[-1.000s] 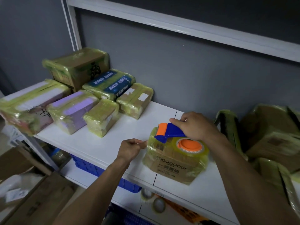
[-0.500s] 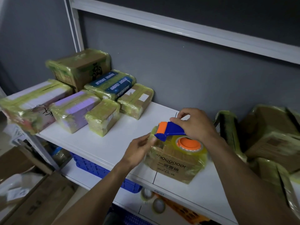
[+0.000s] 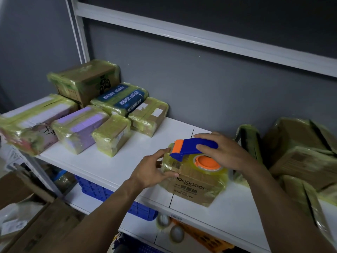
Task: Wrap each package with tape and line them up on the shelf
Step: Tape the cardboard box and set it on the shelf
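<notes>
A cardboard package [image 3: 193,187] wrapped in yellowish tape lies on the white shelf [image 3: 113,167] near its front edge. On top of it sits a blue and orange tape dispenser [image 3: 193,148] with a clear roll on an orange hub [image 3: 207,162]. My right hand [image 3: 226,152] grips the dispenser's blue handle. My left hand [image 3: 151,172] holds the package's left end, thumb on the front face and fingers on top. Several taped packages [image 3: 111,132] stand lined up at the shelf's left.
More taped boxes [image 3: 299,154] are heaped at the right of the shelf. A blue crate [image 3: 102,194] and tape rolls [image 3: 175,232] sit on the lower shelf. Cardboard boxes [image 3: 36,229] stand on the floor at lower left. A white rail [image 3: 200,37] crosses above.
My left hand has moved right from the bare shelf onto the package's left end. My right hand has stayed on the dispenser, which shifted little.
</notes>
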### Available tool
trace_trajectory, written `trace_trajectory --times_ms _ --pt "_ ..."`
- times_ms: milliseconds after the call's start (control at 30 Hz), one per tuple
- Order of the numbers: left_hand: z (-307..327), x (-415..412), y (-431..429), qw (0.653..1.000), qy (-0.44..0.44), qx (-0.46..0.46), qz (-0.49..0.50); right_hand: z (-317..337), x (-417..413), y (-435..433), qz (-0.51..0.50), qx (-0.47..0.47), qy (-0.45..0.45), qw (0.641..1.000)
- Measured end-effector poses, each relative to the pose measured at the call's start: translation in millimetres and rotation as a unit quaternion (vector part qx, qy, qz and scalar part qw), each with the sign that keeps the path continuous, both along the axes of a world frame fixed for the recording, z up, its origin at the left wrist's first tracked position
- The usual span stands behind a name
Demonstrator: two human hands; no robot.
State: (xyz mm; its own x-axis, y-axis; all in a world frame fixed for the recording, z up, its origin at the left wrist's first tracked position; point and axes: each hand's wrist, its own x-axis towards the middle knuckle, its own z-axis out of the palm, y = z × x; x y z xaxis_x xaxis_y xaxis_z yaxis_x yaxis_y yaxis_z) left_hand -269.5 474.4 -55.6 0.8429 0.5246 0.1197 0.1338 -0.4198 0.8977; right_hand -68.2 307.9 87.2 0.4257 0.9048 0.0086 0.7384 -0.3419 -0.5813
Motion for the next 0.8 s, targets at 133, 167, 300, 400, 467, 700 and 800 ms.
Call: trace_trajectory --times_ms 133,167,300,400,467,700,800 --pt "4 3 4 0.997 0.022 0.066 -0.046 1 5 0 0.025 0.006 0.034 0.999" --pt "4 3 6 0.996 0.020 0.069 -0.048 0 6 0 0.024 0.020 0.045 0.998" --pt "0 4 9 0.996 0.007 0.081 -0.028 -6 6 -6 0.012 0.072 0.061 0.995" --pt "-2 4 7 0.996 -0.012 0.090 -0.022 -6 5 -8 0.024 0.073 0.068 0.995" --pt "-2 5 8 0.995 -0.014 0.093 -0.022 -6 6 -8 0.037 0.063 0.062 0.995" --pt "-6 8 13 0.998 -0.015 0.065 0.000 2 17 -17 0.003 0.058 0.029 0.998" --pt "-8 8 13 0.997 -0.009 0.077 0.000 1 21 -22 -0.014 0.044 0.024 0.999"
